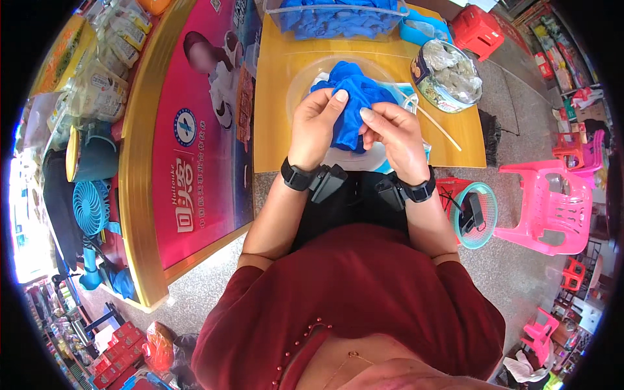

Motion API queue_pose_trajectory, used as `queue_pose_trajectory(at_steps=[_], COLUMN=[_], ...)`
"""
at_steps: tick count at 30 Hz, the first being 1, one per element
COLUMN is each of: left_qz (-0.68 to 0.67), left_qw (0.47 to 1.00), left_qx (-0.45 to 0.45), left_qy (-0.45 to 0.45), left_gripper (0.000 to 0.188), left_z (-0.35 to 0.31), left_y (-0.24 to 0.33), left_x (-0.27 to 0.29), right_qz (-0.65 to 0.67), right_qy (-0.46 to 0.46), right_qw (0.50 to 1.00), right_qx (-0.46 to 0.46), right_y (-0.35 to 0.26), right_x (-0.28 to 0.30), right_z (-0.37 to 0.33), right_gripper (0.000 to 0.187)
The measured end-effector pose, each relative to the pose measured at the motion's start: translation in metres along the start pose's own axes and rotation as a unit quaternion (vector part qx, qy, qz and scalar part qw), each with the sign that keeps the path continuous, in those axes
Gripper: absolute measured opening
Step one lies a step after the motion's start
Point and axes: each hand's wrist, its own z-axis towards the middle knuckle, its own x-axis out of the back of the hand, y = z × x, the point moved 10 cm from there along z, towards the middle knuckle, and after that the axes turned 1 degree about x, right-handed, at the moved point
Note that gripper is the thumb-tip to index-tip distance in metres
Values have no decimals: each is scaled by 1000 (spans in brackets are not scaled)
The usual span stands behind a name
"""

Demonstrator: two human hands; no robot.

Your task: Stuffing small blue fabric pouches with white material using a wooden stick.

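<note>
A crumpled piece of thin blue fabric (351,97) is between my two hands, above a round translucent basin (300,81) on the yellow table. My left hand (317,123) pinches its left side between thumb and fingers. My right hand (398,133) has thumb and fingertips pressed together at the right edge of the fabric. Under and beside the blue fabric some white and light-blue material (406,94) shows; its kind is unclear. Both wrists wear black bands with small black devices.
On the yellow table (273,123) stand a clear bin (331,23) of blue fabric pieces, a blue tray (426,29), a round tin (448,78) stuffed with plastic and a thin stick (439,128). A counter (188,143) rises at left; a turquoise basket (474,214) and pink chair (546,205) stand right.
</note>
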Motion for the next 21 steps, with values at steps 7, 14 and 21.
queue_pose_trajectory(at_steps=[7,14,21], left_qz=[215,136,34], left_qw=[961,990,999], left_qx=[-168,-41,14], left_qy=[49,-16,27], left_gripper=[24,19,13], left_z=[-8,-8,-7], left_y=[22,1,-8], left_x=[-4,-17,-3], right_qz=[-52,-28,-81], right_qy=[44,57,49], right_qw=[996,993,985], right_qx=[62,99,143], right_y=[-7,-11,-12], right_x=[11,8,4], right_z=[0,-4,-6], right_gripper=[21,30,18])
